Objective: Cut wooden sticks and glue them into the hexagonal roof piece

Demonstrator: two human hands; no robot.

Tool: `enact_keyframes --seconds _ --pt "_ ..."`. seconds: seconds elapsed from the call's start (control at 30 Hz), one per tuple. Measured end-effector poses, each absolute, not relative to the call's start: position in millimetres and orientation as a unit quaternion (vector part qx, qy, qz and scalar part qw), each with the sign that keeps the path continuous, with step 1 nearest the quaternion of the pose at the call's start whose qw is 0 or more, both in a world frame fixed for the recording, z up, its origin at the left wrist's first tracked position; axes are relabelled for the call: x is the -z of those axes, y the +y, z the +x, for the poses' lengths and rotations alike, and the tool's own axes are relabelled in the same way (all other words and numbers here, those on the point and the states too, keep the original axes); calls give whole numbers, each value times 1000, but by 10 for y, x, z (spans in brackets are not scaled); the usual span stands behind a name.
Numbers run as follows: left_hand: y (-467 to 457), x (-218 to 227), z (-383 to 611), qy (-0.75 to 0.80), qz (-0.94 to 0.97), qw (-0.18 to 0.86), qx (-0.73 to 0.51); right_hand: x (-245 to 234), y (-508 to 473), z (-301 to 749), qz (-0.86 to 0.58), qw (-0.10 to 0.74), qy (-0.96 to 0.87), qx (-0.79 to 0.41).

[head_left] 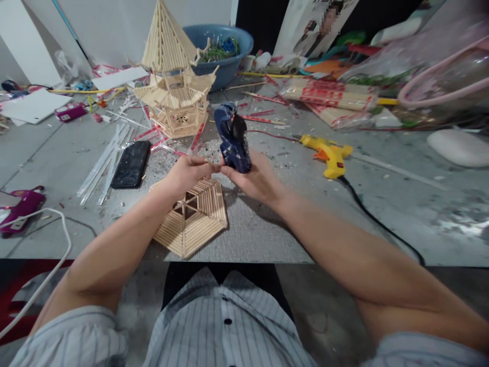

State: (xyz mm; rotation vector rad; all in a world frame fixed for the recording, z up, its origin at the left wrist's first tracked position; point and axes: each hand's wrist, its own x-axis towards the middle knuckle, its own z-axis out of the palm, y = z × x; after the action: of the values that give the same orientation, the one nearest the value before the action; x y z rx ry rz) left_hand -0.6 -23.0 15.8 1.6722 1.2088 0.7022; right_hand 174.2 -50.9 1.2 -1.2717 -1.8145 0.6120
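Above the far edge of a hexagonal panel of thin wooden sticks (202, 221), my left hand (189, 176) pinches a short, thin wooden stick (214, 164). My right hand (255, 176) is closed round a dark blue hand tool (234, 140), which stands upright in the grip; its exact kind is unclear. The fingertips of both hands meet close to the tool's lower end. The panel lies flat near the table's front edge, with open gaps around its centre, and my left hand and forearm cover part of it.
A wooden-stick pagoda model (178, 97) stands behind my hands, before a blue basin (229, 51). To the left lie a black phone (131, 164) and clear glue sticks (109, 158). A yellow glue gun (330, 155) with a black cord rests right; bagged sticks (332, 94) lie behind.
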Motion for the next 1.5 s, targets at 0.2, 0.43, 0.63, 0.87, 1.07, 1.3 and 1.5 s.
enact_keyframes --seconds 0.2,0.43,0.63,0.87,1.07,1.3,1.5 --pt "-256 -133 17 478 649 511 -298 2 -531 1727 -509 414 -714 -244" --pt "-248 -204 -1 467 672 498 -288 -23 -499 1752 -501 402 -725 -248" --pt "-168 -245 -114 446 758 446 -167 -65 -492 1785 -475 331 -762 -291" --pt "-280 -391 -57 475 792 377 -70 -66 -554 1745 -419 285 -815 -281" --pt "-294 -450 -86 457 813 361 20 -78 -583 1742 -436 306 -793 -296" --pt "-313 -529 -168 403 863 259 163 11 -479 1824 -495 318 -762 -271" --pt "-322 -523 -112 336 878 235 247 90 -449 1871 -475 334 -779 -237"
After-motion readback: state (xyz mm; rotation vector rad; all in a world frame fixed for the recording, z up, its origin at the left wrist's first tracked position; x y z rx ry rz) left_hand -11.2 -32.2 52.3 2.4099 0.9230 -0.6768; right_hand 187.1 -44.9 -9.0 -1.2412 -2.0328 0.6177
